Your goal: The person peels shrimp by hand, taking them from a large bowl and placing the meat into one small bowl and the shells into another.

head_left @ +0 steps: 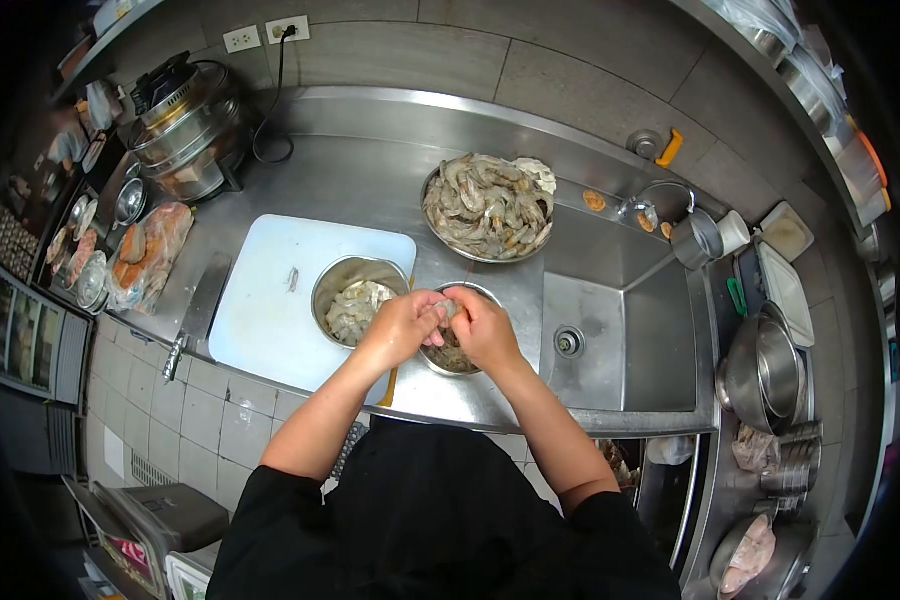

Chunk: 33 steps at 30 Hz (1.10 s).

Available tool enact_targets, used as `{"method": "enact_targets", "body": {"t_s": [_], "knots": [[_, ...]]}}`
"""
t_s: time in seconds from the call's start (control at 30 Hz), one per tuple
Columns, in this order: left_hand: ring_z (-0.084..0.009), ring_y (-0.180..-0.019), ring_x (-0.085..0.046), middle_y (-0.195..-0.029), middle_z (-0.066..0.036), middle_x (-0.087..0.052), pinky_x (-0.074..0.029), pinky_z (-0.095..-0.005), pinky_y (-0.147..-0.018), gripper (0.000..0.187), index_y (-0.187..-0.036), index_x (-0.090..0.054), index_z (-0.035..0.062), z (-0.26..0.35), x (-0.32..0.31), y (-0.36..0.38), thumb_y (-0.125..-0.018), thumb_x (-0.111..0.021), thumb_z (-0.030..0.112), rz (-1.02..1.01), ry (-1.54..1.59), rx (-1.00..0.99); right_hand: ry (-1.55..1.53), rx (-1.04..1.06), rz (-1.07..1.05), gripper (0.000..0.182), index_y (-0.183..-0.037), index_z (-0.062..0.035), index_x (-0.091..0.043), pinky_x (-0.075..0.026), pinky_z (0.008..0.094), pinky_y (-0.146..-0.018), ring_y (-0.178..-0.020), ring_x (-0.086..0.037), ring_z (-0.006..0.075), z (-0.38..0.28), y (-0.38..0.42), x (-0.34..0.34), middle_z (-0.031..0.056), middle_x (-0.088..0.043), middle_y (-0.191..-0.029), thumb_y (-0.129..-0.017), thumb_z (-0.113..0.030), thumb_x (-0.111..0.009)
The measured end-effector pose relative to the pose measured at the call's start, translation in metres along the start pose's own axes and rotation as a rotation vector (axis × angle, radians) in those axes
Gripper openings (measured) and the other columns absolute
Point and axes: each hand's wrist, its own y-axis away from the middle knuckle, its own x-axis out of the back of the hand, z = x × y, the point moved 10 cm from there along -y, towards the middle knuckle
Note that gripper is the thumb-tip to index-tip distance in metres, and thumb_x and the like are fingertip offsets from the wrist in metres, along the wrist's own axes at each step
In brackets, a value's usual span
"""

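My left hand point(407, 326) and my right hand point(482, 328) meet with fingers pinched together on a small greyish shrimp point(448, 309), mostly hidden by the fingers. Below them is a metal bowl point(453, 372) with brownish scraps inside, partly covered by my hands. Beside my left hand a steel pot point(332, 274) holds pale peeled shrimp point(358, 312); it stands at the right side of a white cutting board point(260, 300). Farther back, a wide metal bowl point(480, 258) is heaped with whole grey shrimp point(485, 205).
A cleaver-like knife point(206, 300) lies left of the board, near bagged orange-pink food point(148, 258). A countertop appliance point(185, 140) stands behind. To the right is a sink point(582, 378) with a tap point(660, 188); metal bowls point(765, 365) are stacked beyond it.
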Motion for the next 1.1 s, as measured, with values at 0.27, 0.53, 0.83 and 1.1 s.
{"method": "enact_targets", "body": {"t_s": [0.27,0.53,0.83,1.1], "knots": [[-0.0109,-0.075,-0.064,-0.085,-0.006,-0.065,-0.050,-0.0230,-0.068,0.026,-0.115,-0.056,-0.0035,-0.008,0.005,-0.002,-0.099,-0.052,0.017,-0.038,0.265,-0.024,-0.398,-0.405,-0.158,0.030,-0.111,-0.0027,-0.060,-0.048,0.0240,-0.053,-0.059,-0.057,0.0083,0.040,0.010,-0.019,0.0044,-0.063,-0.079,-0.088,-0.002,-0.042],[-0.0087,-0.074,-0.059,-0.083,-0.003,-0.062,-0.049,-0.0231,-0.067,0.021,-0.110,-0.054,-0.0007,-0.007,0.001,-0.008,-0.095,-0.059,0.014,-0.047,0.218,-0.056,-0.573,-0.470,-0.081,0.021,-0.104,-0.0037,-0.056,-0.044,0.0225,-0.049,-0.056,-0.052,0.0069,0.051,0.013,-0.026,0.0025,-0.057,-0.077,-0.089,-0.002,-0.042],[-0.0076,-0.072,-0.060,-0.081,-0.003,-0.063,-0.049,-0.0220,-0.066,0.017,-0.105,-0.052,-0.0003,0.003,0.005,-0.004,-0.095,-0.059,0.011,0.082,-0.010,-0.085,-0.261,-0.251,-0.230,0.032,-0.116,-0.0011,-0.057,-0.050,0.0234,-0.056,-0.067,-0.060,0.0081,0.033,0.008,-0.026,0.0040,-0.062,-0.083,-0.087,-0.002,-0.045],[-0.0097,-0.076,-0.062,-0.084,-0.005,-0.064,-0.051,-0.0232,-0.070,0.015,-0.105,-0.052,0.0020,-0.013,0.001,-0.007,-0.095,-0.059,0.012,-0.051,0.316,-0.053,-0.560,-0.493,-0.333,0.032,-0.115,0.0013,-0.060,-0.051,0.0236,-0.056,-0.065,-0.061,0.0106,0.050,0.017,-0.031,0.0082,-0.066,-0.087,-0.087,0.001,-0.044]]}}
